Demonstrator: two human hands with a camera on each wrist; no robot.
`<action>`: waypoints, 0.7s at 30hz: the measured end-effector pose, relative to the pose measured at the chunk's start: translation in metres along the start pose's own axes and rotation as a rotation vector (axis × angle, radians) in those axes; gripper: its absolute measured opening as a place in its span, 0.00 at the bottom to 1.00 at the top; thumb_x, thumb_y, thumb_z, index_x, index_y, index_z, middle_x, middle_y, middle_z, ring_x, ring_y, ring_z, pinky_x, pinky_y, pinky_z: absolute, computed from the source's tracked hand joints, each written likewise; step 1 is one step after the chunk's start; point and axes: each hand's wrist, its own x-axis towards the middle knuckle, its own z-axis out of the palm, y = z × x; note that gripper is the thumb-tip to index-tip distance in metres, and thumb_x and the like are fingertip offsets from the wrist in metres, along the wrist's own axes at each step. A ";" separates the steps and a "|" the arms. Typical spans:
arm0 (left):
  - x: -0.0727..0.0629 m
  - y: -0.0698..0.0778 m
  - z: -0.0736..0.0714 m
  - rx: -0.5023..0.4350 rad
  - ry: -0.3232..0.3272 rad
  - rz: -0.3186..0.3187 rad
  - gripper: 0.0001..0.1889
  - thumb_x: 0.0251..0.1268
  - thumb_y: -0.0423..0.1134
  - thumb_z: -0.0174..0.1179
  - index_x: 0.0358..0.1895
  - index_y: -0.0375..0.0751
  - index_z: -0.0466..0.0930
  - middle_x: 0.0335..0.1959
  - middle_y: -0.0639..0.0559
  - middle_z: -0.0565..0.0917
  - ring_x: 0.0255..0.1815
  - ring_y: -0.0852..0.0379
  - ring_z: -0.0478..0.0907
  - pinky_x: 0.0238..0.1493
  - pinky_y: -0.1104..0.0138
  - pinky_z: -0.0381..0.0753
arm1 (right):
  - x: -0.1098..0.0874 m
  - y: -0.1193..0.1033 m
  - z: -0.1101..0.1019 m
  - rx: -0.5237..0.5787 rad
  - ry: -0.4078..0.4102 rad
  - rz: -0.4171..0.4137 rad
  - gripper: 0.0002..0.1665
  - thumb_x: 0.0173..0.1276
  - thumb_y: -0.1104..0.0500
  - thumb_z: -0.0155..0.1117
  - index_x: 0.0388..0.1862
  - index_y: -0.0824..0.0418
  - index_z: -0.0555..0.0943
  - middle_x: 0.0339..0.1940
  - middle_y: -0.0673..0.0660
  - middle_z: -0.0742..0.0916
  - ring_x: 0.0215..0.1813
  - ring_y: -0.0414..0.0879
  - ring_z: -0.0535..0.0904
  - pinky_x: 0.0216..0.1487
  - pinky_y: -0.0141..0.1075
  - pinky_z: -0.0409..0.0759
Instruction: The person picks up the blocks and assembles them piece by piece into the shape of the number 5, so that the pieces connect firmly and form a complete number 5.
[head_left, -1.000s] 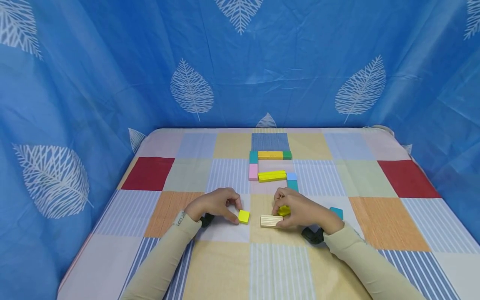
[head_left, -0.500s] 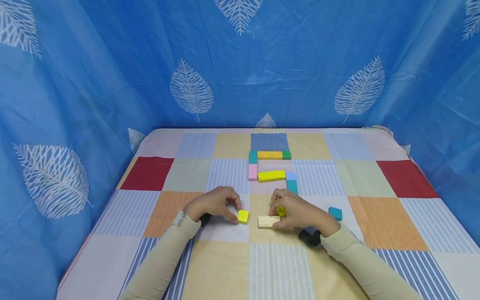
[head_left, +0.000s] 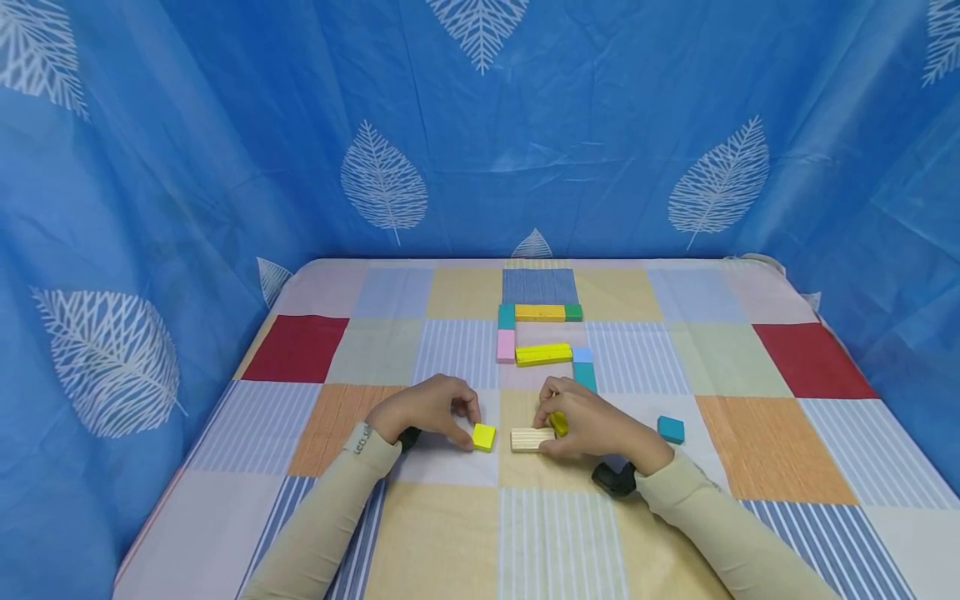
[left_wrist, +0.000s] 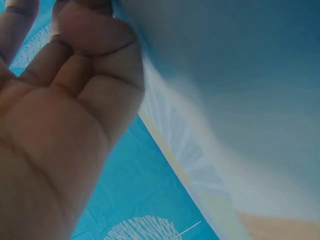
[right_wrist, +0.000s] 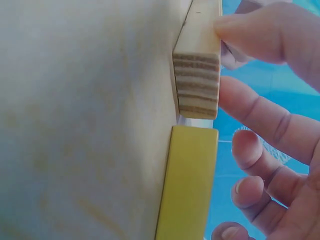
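Note:
My left hand point(head_left: 431, 408) pinches a small bright yellow block point(head_left: 483, 437) between thumb and fingers near the table's middle. In the left wrist view the curled fingers show, but that block is hidden. Just to the right, my right hand point(head_left: 596, 425) holds a plain wooden block point(head_left: 527, 440) with striped grain, thumb on one side and index finger on another, as the right wrist view shows. A second yellow block point(right_wrist: 189, 182) lies beside the wooden one with a narrow gap, under the right hand's other fingers; the head view shows only part of it.
Farther back stand blocks in an outline: teal point(head_left: 507, 317), orange point(head_left: 540, 313), green point(head_left: 573, 312), pink point(head_left: 506, 346), yellow point(head_left: 543, 355), light blue point(head_left: 582, 356) and another teal one point(head_left: 585, 377). A loose teal block point(head_left: 671, 429) lies right of my right wrist.
My right hand has slid a little left with the wooden block, closer to the left hand's yellow block. The loose teal block now shows fully. The left hand has barely shifted left.

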 end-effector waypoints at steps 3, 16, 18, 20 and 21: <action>0.000 0.001 0.000 -0.022 -0.011 -0.018 0.14 0.52 0.34 0.86 0.34 0.47 0.87 0.34 0.58 0.81 0.39 0.59 0.74 0.46 0.67 0.76 | 0.001 0.000 0.000 -0.006 0.010 0.010 0.10 0.59 0.60 0.85 0.37 0.57 0.90 0.41 0.46 0.78 0.46 0.42 0.70 0.48 0.38 0.74; 0.000 -0.001 0.001 -0.058 -0.023 -0.040 0.13 0.53 0.34 0.85 0.34 0.46 0.87 0.33 0.57 0.80 0.38 0.59 0.73 0.43 0.67 0.74 | 0.003 -0.001 0.001 -0.031 0.060 0.013 0.09 0.63 0.60 0.85 0.39 0.58 0.91 0.41 0.48 0.79 0.44 0.43 0.74 0.48 0.41 0.79; 0.000 -0.001 0.001 -0.061 -0.024 -0.039 0.13 0.53 0.34 0.85 0.34 0.46 0.87 0.33 0.57 0.80 0.38 0.59 0.73 0.43 0.67 0.74 | 0.004 -0.001 0.001 -0.026 0.064 0.023 0.09 0.63 0.60 0.84 0.39 0.59 0.91 0.41 0.47 0.79 0.45 0.42 0.74 0.49 0.41 0.80; 0.000 -0.002 0.001 -0.062 -0.024 -0.039 0.13 0.53 0.34 0.85 0.34 0.47 0.87 0.33 0.57 0.79 0.38 0.60 0.73 0.43 0.67 0.74 | 0.004 -0.001 0.001 -0.023 0.065 0.031 0.10 0.63 0.60 0.84 0.40 0.59 0.91 0.41 0.47 0.78 0.45 0.42 0.75 0.50 0.41 0.81; 0.000 -0.002 0.000 -0.060 -0.023 -0.040 0.14 0.53 0.34 0.85 0.34 0.47 0.87 0.33 0.57 0.79 0.38 0.60 0.73 0.43 0.67 0.74 | 0.004 -0.001 0.002 -0.024 0.065 0.035 0.09 0.63 0.60 0.84 0.40 0.59 0.91 0.41 0.47 0.78 0.45 0.42 0.75 0.50 0.41 0.81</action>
